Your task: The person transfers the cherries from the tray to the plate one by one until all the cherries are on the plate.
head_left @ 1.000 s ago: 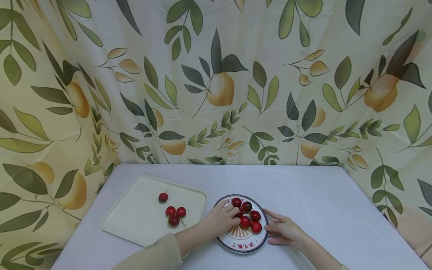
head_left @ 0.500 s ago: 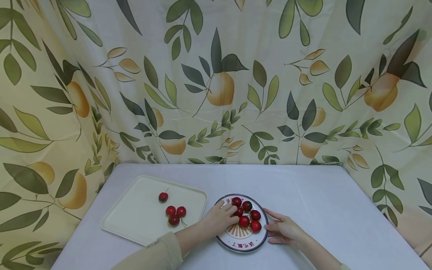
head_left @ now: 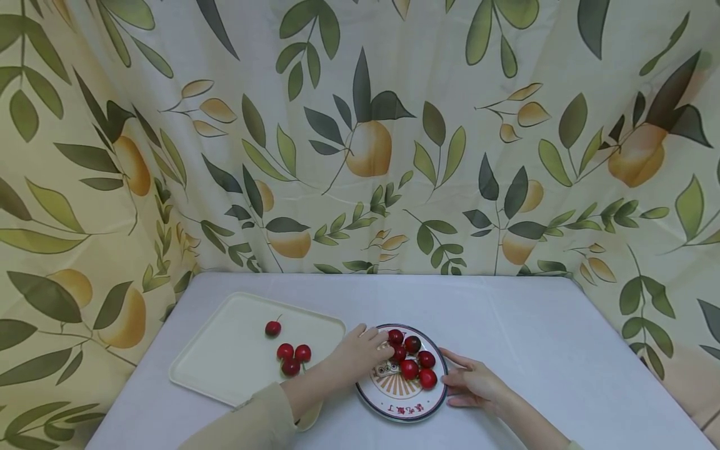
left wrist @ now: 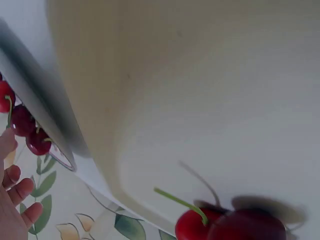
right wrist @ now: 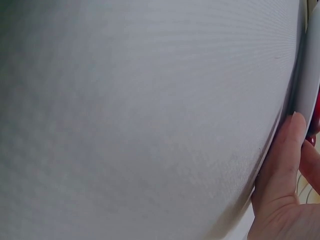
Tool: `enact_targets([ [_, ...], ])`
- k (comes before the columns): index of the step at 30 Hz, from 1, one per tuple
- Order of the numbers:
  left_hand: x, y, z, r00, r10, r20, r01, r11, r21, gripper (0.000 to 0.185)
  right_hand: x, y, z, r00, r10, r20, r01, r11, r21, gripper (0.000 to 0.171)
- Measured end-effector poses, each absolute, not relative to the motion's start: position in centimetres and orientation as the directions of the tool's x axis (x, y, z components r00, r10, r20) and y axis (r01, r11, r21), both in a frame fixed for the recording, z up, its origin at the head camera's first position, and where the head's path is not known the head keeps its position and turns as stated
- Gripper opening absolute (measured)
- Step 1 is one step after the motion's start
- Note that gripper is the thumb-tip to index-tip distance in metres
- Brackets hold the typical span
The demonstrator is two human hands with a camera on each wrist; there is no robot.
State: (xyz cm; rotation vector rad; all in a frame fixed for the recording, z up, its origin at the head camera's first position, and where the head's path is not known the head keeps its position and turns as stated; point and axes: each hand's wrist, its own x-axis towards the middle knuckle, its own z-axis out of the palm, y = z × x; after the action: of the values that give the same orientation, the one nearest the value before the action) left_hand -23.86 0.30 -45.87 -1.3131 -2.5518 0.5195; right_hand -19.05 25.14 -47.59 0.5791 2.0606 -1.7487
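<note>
Several dark red cherries (head_left: pixel 410 370) lie on a round white plate (head_left: pixel 394 406) with a dark rim and printed characters. My left hand (head_left: pixel 360 356) is over the plate's left edge, fingertips close beside the cherries. In the left wrist view, the left hand's fingers (left wrist: pixel 20 191) are loosely bent and spread, and no cherry shows among them. At the plate's right side my right hand (head_left: pixel 475 382) holds the rim; the right wrist view shows its digits (right wrist: pixel 292 135) on either side of the plate's edge.
A cream rectangular tray (head_left: pixel 219 350) stands to the left, partly under my left forearm. One cherry (head_left: pixel 272 328) with a stem sits toward its back, and a cluster of three cherries (head_left: pixel 290 367) lies nearer. Behind the white-covered table (head_left: pixel 506 312) hangs a patterned curtain (head_left: pixel 371 219).
My left hand has moved slightly left and away from the viewer, showing more of the plate's printed centre. The cherries have shifted only slightly. The right hand stays at the rim.
</note>
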Motion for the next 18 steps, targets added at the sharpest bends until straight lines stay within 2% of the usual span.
enact_targets([
  [8, -25.3, -2.3, -44.5, -0.618, 0.783, 0.073, 0.68, 0.579, -0.45, 0.036, -19.0, 25.1, -47.5, -0.84, 0.068, -0.539, 0.543, 0.146, -0.827, 0.065],
  [13, -26.8, -5.7, -43.5, -0.656, 0.744, 0.127, 0.623, 0.628, -0.466, 0.034, -19.1, 25.0, -47.5, -0.841, 0.075, -0.536, 0.541, 0.146, -0.828, 0.065],
  [18, -28.2, -9.5, -43.6, -0.664, 0.728, 0.17, 0.584, 0.647, -0.49, 0.037, -19.1, 25.0, -47.5, -0.838, 0.083, -0.54, 0.546, 0.151, -0.824, 0.064],
])
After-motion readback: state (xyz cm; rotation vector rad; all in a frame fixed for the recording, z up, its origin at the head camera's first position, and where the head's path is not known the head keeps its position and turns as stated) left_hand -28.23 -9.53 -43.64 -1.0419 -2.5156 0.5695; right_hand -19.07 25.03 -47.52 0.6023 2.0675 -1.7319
